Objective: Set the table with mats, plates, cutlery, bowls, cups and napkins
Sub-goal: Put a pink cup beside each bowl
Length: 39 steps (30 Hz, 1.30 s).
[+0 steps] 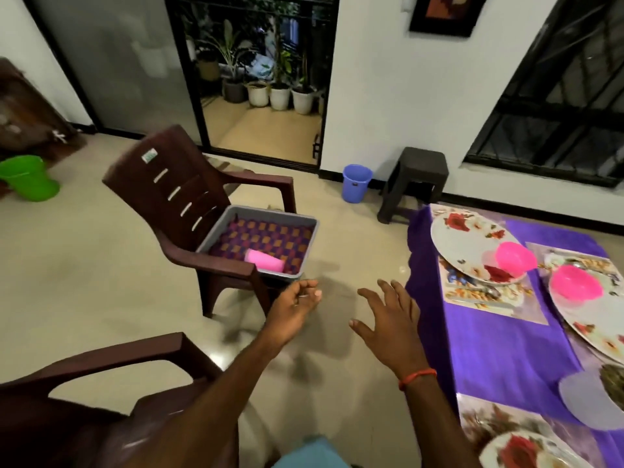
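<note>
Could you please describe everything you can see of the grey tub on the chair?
The grey tub is a rectangular, plastic-looking bin with upright walls. It sits on the seat of a dark brown plastic chair, filling most of it. A woven purple and orange mat covers its bottom, and a pink cup lies on its side on that mat at the near end. The left hand hovers near its closest corner, not touching it.

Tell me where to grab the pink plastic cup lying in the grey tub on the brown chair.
Take the pink plastic cup round its middle, from above. It lies on its side on the woven mat, long wall facing up, and the walls of the grey plastic tub block a sideways reach.
</note>
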Available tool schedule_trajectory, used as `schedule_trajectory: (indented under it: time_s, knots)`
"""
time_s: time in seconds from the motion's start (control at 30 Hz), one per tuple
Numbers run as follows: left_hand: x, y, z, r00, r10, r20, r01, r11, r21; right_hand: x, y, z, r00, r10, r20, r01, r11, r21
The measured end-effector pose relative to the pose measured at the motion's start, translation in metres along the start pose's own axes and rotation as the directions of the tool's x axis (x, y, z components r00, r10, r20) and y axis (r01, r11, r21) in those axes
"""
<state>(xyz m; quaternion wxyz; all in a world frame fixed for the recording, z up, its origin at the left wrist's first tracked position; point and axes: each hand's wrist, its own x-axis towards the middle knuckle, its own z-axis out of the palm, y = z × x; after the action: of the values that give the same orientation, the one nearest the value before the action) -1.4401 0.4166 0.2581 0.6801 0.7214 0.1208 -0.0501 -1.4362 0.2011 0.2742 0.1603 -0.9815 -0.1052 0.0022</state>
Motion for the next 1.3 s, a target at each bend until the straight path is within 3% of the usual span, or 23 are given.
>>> schedule_trajectory:
  time_s: [0.27,0.6,0.9,1.3]
  knots:
    - [0.025,-0.009,-0.051,0.991,-0.053,-0.120,0.047,0.998,-0.049,0.055,-0.037,0.015,0.992,-0.065,0.112,0.062,0.998,0.022]
    - [0.110,-0.005,-0.083,0.980,-0.088,-0.178,0.091,0.996,0.009,0.175,-0.056,0.038,0.968,-0.185,0.169,0.183,0.983,0.025]
    - [0.206,-0.004,-0.099,0.964,-0.125,-0.233,0.157,0.980,0.124,0.289,-0.061,0.068,0.946,-0.260,0.194,0.238,0.963,0.129]
    - [0.259,-0.034,-0.116,0.921,-0.270,-0.282,0.281,0.960,0.001,0.354,-0.079,0.124,0.890,-0.312,0.331,0.252,0.944,0.213]
